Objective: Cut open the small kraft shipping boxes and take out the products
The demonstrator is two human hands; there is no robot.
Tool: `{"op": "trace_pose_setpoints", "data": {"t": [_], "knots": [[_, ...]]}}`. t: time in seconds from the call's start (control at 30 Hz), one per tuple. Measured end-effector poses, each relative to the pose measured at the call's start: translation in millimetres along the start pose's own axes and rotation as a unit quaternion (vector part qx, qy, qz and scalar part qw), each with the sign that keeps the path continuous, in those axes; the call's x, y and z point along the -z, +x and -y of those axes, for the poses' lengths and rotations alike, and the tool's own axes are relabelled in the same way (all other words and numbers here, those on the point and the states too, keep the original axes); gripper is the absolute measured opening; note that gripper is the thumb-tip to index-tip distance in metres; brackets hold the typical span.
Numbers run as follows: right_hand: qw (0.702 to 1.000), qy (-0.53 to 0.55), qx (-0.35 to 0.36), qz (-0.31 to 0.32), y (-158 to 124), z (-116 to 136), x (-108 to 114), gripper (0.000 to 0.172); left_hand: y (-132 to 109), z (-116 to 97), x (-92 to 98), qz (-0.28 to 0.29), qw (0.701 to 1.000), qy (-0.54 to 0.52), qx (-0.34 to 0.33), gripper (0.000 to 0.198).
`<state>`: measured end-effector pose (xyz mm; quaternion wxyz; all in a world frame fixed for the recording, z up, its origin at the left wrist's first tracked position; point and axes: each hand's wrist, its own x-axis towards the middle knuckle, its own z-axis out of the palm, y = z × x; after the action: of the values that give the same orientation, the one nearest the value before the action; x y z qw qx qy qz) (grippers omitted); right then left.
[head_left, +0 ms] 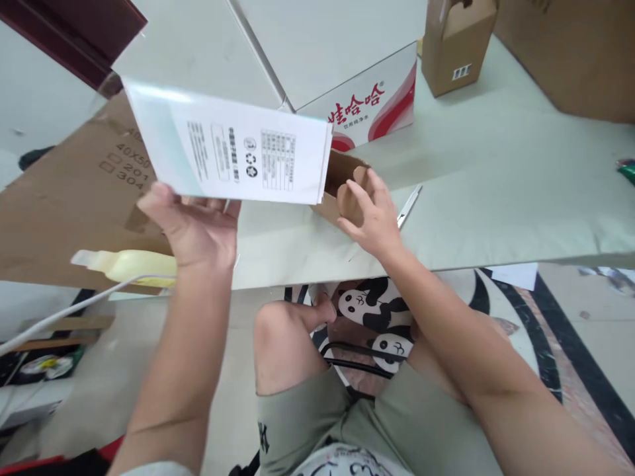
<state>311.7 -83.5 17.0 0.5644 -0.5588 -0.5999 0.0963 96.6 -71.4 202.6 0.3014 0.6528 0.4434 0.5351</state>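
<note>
Head view. Left hand (198,231) is closed on a white rectangular paperboard carton with a pale teal band and small black print (233,152): thumb at its lower left corner, fingers tucked under the lower edge. Carton is up off the pale green covered table (496,178), tilted, its printed face toward the wearer.

Right hand (372,221) has its fingers spread apart, at the rounded flaps (350,205) of a small open brown cardboard box (328,210). Fingertips appear to touch the flaps; how firmly, cannot tell. Box sits on the table, partly hidden behind the carton's right end.

Just beside the right hand, a slim silver-white blade-like tool (409,206) lies on the cloth. Behind the box, a white carton with red lettering and a red swoosh (367,112). To its right, a brown cardboard box with a barcode label (454,56), then a large plain brown cardboard carton (570,59) at the far right. At left, a large brown cardboard sheet or carton with black print (64,192); over its lower edge, a pale yellow bottle (133,266) and a white cable (74,309).
</note>
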Motion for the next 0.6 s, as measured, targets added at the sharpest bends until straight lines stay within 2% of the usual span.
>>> {"op": "trace_pose_setpoints", "data": {"t": [0.1, 0.17, 0.23, 0.27, 0.3, 0.33, 0.37, 0.4, 0.43, 0.47, 0.53, 0.6], "knots": [[1.0, 0.018, -0.015, -0.013, -3.2, 8.1, 10.0, 0.06, -31.2, 17.8, 1.8, -0.029, 0.995, -0.092, 0.025, 0.054], [0.997, 0.059, -0.04, -0.036, -9.5, 20.0, 20.5, 0.048, -47.4, 27.2, 11.0, -0.025, 0.996, -0.081, -0.003, 0.045], [0.984, 0.146, -0.105, -0.004, -17.8, 35.6, 28.8, 0.038, -61.4, 36.7, 24.0, -0.059, 0.992, -0.036, -0.102, 0.037], [0.964, 0.212, -0.154, 0.046, -22.1, 43.6, 30.9, 0.039, -68.2, 41.2, 31.0, -0.087, 0.981, 0.002, -0.173, 0.037], [0.928, 0.285, -0.211, 0.111, -26.1, 51.1, 31.2, 0.043, -75.2, 45.3, 37.8, -0.109, 0.961, 0.047, -0.25, 0.041], [0.877, 0.356, -0.269, 0.178, -29.7, 57.6, 30.0, 0.051, -82.7, 48.6, 44.1, -0.112, 0.935, 0.099, -0.322, 0.046], [0.818, 0.415, -0.32, 0.239, -32.8, 62.8, 27.4, 0.06, -90.8, 50.8, 49.6, -0.09, 0.908, 0.153, -0.378, 0.051], [0.761, 0.457, -0.359, 0.287, -35.3, 66.8, 24.2, 0.069, -99.6, 52.0, 54.0, -0.043, 0.884, 0.205, -0.417, 0.054], [0.717, 0.484, -0.382, 0.325, -37.5, 69.5, 20.7, 0.076, -109.0, 52.1, 57.0, 0.022, 0.862, 0.245, -0.443, 0.053], [0.687, 0.5, -0.388, 0.357, -39.5, 71.4, 17.4, 0.08, -118.8, 51.5, 58.7, 0.086, 0.844, 0.268, -0.456, 0.048], [0.668, 0.507, -0.361, 0.407, -43.1, 74.0, 12.8, 0.081, -138.5, 49.7, 58.4, 0.185, 0.819, 0.281, -0.465, 0.037], [0.701, 0.486, -0.296, 0.43, -47.5, 76.5, 10.9, 0.073, -156.0, 50.3, 55.8, 0.235, 0.799, 0.275, -0.48, 0.029]]}}
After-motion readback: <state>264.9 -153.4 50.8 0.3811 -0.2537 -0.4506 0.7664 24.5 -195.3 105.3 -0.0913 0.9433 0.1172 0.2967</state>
